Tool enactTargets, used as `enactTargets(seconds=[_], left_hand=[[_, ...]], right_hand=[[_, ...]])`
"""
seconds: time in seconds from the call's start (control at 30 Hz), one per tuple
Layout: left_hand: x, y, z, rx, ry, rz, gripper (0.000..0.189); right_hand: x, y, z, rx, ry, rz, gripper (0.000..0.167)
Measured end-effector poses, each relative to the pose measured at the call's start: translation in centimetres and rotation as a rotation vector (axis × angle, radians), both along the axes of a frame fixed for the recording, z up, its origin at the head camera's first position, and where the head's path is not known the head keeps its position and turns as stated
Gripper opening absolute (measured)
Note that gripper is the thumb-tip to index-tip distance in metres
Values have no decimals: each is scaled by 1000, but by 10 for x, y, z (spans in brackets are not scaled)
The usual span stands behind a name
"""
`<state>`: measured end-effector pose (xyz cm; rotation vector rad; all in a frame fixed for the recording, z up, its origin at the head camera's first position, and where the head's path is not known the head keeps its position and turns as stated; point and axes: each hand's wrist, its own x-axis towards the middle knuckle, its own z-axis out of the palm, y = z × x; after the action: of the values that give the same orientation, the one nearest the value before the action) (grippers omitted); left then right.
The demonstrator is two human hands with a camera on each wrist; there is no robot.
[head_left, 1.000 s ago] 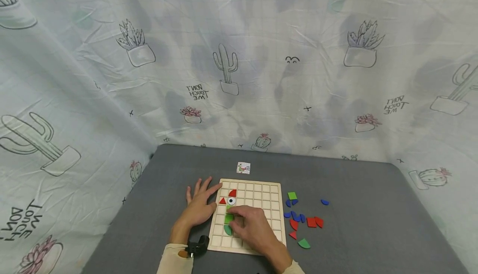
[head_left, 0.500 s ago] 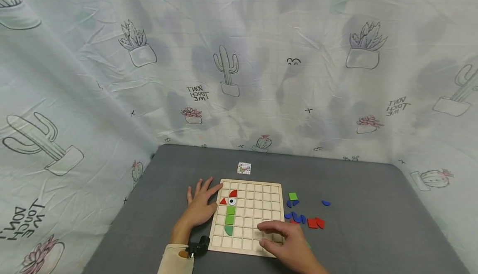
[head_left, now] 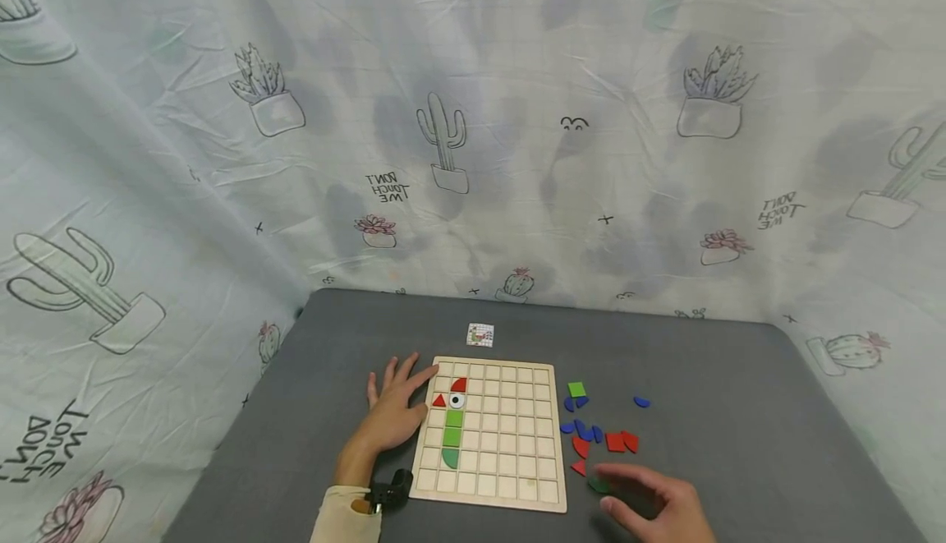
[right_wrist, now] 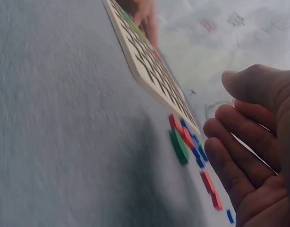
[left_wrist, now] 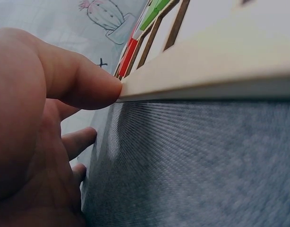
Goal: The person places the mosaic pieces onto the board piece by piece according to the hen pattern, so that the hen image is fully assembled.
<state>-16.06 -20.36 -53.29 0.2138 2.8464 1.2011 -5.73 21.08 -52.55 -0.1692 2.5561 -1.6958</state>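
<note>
A wooden grid board (head_left: 510, 506) lies on the grey table. My left hand (head_left: 395, 416) rests at its left side, thumb and index finger touching the rim, other fingers spread. On the board sit a red quarter-circle (head_left: 460, 384), a red triangle (head_left: 439, 400), a white eye piece (head_left: 456, 401), two light green squares (head_left: 453, 428) and a dark green quarter-circle (head_left: 449, 458). My right hand (head_left: 661, 502) hovers right of the board, fingers curved and thumb apart, holding nothing. Just under its fingertips lies another dark green quarter-circle (right_wrist: 179, 147), partly hidden in the head view.
Right of the board lie several blue pieces (head_left: 584, 430), a red square (head_left: 615, 442), red curved pieces (head_left: 580, 447), a red triangle (head_left: 578, 467) and a light green square (head_left: 576, 389). A small pattern card (head_left: 480, 334) lies behind the board. Printed cloth hangs around the table.
My right hand has left the light green square on the board and moved right, off the board, to the loose dark green piece. My left hand has stayed at the rim.
</note>
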Motion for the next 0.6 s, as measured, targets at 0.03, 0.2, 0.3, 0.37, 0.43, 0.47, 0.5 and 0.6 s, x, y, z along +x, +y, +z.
enactTargets(seconds=[0.03, 0.2, 0.3, 0.37, 0.43, 0.47, 0.5, 0.6], left_hand=[[0, 0, 0, -1, 0, 0, 66], [1, -1, -1, -2, -5, -1, 65], [2, 0, -1, -3, -7, 0, 66], [2, 0, -1, -1, -8, 2, 66], [2, 0, -1, -4, -7, 3, 66], [1, 1, -1, -5, -5, 3, 66], [1, 1, -1, -5, -5, 2, 66], [1, 0, -1, -10, 1, 4, 66]], right_hand=[[0, 2, 2, 15, -18, -16, 35], [-1, 8, 4, 97, -75, -51, 37], [-3, 8, -1, 145, -13, -78, 35], [-4, 8, -6, 181, 27, -94, 35], [-6, 8, -10, 225, 72, -100, 35], [-7, 8, -12, 247, 82, -90, 35], [-8, 8, -13, 268, 95, -78, 35], [-12, 6, -16, 301, 155, -38, 36]])
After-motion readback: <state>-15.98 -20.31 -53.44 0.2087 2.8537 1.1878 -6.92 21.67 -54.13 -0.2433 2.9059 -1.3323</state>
